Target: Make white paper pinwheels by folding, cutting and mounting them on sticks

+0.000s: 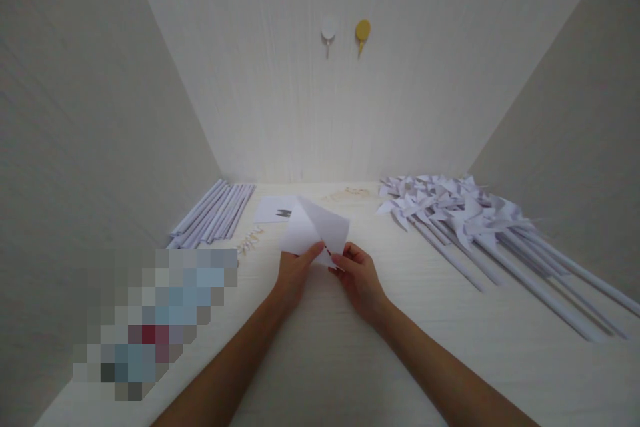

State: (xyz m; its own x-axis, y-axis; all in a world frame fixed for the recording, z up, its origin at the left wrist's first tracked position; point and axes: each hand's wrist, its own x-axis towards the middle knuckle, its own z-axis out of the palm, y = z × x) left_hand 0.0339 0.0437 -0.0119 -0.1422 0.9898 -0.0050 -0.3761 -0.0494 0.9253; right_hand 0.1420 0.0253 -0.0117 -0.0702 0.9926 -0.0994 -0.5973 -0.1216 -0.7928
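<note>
A white paper sheet point(303, 230) is raised above the table in the middle, with a crease or cut line running across it. My left hand point(296, 272) pinches its near edge from the left, thumb on top. From the right, my right hand point(361, 273) has its thumb and fingers closed on the near right corner. Between the two thumbs a short dark line shows, perhaps a slit; I cannot tell which. Behind the sheet lies more white paper point(267, 209), bearing a small dark two-pointed thing point(283, 213), partly hidden by the raised sheet.
White paper tubes point(215, 213) are piled at the back left, with small pale pieces point(249, 240) nearby. Paper pinwheels point(470, 217) on long sticks heap up at the right. More pale bits point(355, 193) lie at the back. Walls enclose the table; white and yellow hooks point(363, 31) hang behind.
</note>
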